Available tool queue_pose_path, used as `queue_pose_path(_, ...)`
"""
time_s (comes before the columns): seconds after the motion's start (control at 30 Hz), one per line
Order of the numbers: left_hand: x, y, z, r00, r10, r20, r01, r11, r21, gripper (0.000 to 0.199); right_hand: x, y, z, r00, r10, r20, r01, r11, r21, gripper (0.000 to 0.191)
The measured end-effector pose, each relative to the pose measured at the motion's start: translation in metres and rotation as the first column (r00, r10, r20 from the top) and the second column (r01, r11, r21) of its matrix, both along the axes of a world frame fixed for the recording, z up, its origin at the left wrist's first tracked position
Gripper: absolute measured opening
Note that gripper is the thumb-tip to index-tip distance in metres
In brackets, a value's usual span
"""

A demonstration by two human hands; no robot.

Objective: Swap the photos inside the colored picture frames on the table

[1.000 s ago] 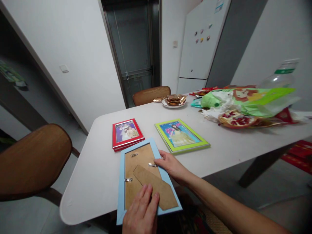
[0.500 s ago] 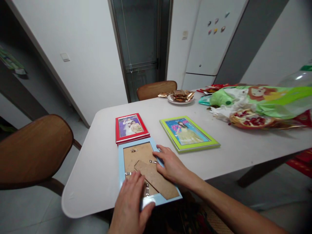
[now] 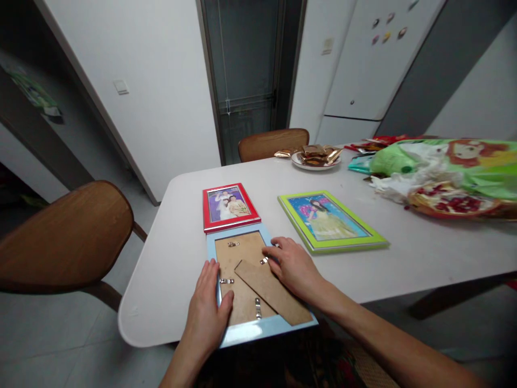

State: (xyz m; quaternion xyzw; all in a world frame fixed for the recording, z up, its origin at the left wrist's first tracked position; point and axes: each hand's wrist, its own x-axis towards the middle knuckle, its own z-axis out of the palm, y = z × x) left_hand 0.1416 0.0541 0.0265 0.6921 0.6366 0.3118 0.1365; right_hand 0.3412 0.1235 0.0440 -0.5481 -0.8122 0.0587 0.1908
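- The left hand [image 3: 208, 307] lies back upward, palm turned down and inward, its fingers [image 3: 207, 275] close together and pointing away from the body.
- Its thumb [image 3: 226, 305] stands well out to the side, leaving a wide gap (a loose V, roughly).
- The left forearm [image 3: 177, 366] shows only briefly, rising from the bottom edge of the view.
- The right hand [image 3: 297, 267] is also back upward, fingers bent and reaching toward the left, with space between forefinger and thumb.
- The right forearm [image 3: 371, 326], bare, slants in from the lower right.
- Both hands are apart.
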Motion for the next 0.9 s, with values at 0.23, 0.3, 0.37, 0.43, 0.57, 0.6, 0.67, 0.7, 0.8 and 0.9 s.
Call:
queue_pose_path(0.23, -0.001, 0.001, 0.001, 0.999, -0.002, -0.040, 0.001, 1.000, -0.024, 0.050, 0.000, 0.003, 0.006, 0.996, 0.086, 0.023, -0.085, 0.995, -0.043, 0.021)
queue_pose_path(0.3, -0.001, 0.001, 0.001, 0.999, -0.001, -0.038, 0.000, 1.000, -0.022, 0.050, 0.001, 0.003, 0.003, 0.996, 0.085, 0.016, -0.084, 0.995, -0.048, 0.024)
queue_pose_path(0.37, 0.000, 0.003, 0.000, 1.000, 0.011, -0.028, -0.012, 1.000, -0.021, 0.051, 0.001, 0.005, 0.001, 0.997, 0.074, 0.011, -0.073, 0.997, -0.040, 0.025)
queue_pose_path(0.43, 0.000, 0.008, 0.000, 1.000, 0.022, -0.020, -0.023, 0.999, -0.024, 0.051, -0.001, 0.008, -0.001, 0.998, 0.063, 0.011, -0.063, 0.998, -0.029, 0.025)
queue_pose_path(0.57, -0.002, 0.024, 0.001, 1.000, 0.021, -0.004, -0.021, 0.999, -0.027, 0.051, -0.006, 0.020, -0.003, 0.998, 0.045, 0.035, -0.045, 0.999, -0.006, 0.024)
queue_pose_path(0.6, -0.003, 0.028, 0.002, 1.000, 0.020, 0.001, -0.020, 0.999, -0.026, 0.051, -0.008, 0.023, -0.003, 0.998, 0.039, 0.045, -0.039, 0.999, 0.000, 0.023)
queue_pose_path(0.67, -0.005, 0.035, 0.003, 1.000, 0.015, 0.003, -0.015, 1.000, -0.025, 0.052, -0.011, 0.029, -0.002, 0.998, 0.019, 0.067, -0.020, 1.000, 0.011, 0.022)
queue_pose_path(0.7, -0.006, 0.038, 0.003, 1.000, 0.012, 0.000, -0.012, 1.000, -0.025, 0.052, -0.013, 0.031, -0.001, 0.997, 0.005, 0.078, -0.006, 1.000, 0.016, 0.021)
queue_pose_path(0.8, -0.008, 0.042, 0.003, 1.000, 0.010, -0.006, -0.010, 1.000, -0.026, 0.053, -0.017, 0.038, 0.001, 0.993, -0.050, 0.111, 0.048, 0.999, 0.015, 0.022)
queue_pose_path(0.9, -0.008, 0.040, 0.001, 1.000, 0.022, 0.012, -0.022, 1.000, -0.017, 0.054, -0.018, 0.041, 0.003, 0.988, -0.071, 0.138, 0.071, 0.997, 0.008, 0.023)
